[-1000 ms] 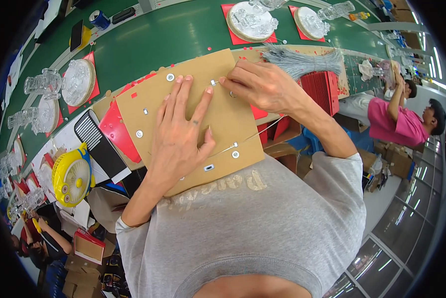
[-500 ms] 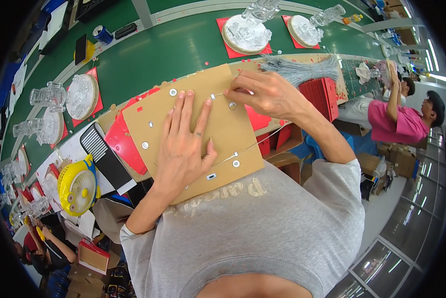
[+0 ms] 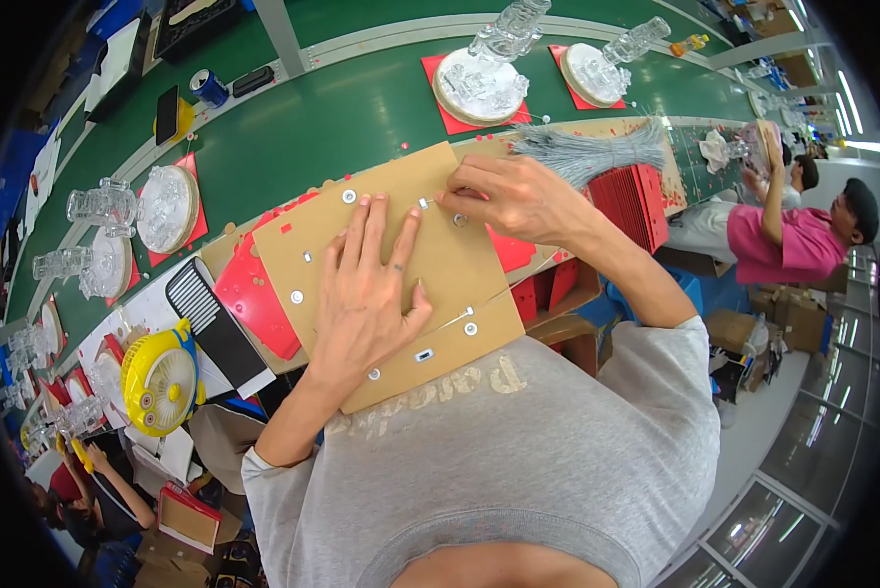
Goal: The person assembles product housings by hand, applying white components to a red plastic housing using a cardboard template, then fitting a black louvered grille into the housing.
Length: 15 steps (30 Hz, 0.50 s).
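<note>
A tan cardboard board (image 3: pixel 430 265) lies tilted in front of my chest, with round white eyelets and small slots in it. My left hand (image 3: pixel 364 309) is spread flat on the board, fingers apart, pressing on its middle. Near the far right corner, my right hand (image 3: pixel 518 196) pinches a thin wire (image 3: pixel 434 201) beside a small white-edged slot (image 3: pixel 423 204); the fingertips hide most of the wire. Another piece of wire (image 3: pixel 457 318) runs along the board near its lower right edge. Red sheets (image 3: pixel 254 304) stick out from under the board's left side.
A bundle of grey wires (image 3: pixel 597 152) and a stack of red cards (image 3: pixel 628 208) lie to the right. Glass pieces on round white bases (image 3: pixel 479 86) stand on the green conveyor (image 3: pixel 332 108). At left is a yellow fan (image 3: pixel 161 382). Other people work at both sides.
My right hand's fingertips have come a little closer to the slot, leftward and nearer to me. The left hand stays flat on the board. The whole view has shifted slightly.
</note>
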### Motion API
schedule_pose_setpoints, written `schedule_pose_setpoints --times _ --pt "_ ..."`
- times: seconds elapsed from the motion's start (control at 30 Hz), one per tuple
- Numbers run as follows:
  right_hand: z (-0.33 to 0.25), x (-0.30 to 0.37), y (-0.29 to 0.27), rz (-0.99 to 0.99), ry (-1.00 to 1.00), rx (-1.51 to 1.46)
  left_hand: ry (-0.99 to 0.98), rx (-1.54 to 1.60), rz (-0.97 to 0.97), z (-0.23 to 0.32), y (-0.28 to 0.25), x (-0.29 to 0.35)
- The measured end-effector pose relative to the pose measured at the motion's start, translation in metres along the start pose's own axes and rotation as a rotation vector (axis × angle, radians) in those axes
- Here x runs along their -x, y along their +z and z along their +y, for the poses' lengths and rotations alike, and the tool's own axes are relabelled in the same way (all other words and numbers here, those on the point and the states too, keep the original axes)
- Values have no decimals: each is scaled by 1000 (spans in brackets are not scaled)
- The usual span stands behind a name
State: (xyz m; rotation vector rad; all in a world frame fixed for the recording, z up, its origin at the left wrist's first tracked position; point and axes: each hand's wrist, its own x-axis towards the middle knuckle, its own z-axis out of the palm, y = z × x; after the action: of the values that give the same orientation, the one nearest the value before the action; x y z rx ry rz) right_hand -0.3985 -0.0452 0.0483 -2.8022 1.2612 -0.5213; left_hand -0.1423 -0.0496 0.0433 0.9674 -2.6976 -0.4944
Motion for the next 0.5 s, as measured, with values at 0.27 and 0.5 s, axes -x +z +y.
schedule_pose_setpoints --times 0.27,0.5 --pt "0 -2 7 39 -165 170 -3 31 -16 0 4 -1" --pt "6 -2 16 87 -205 180 9 52 -22 -2 7 -3"
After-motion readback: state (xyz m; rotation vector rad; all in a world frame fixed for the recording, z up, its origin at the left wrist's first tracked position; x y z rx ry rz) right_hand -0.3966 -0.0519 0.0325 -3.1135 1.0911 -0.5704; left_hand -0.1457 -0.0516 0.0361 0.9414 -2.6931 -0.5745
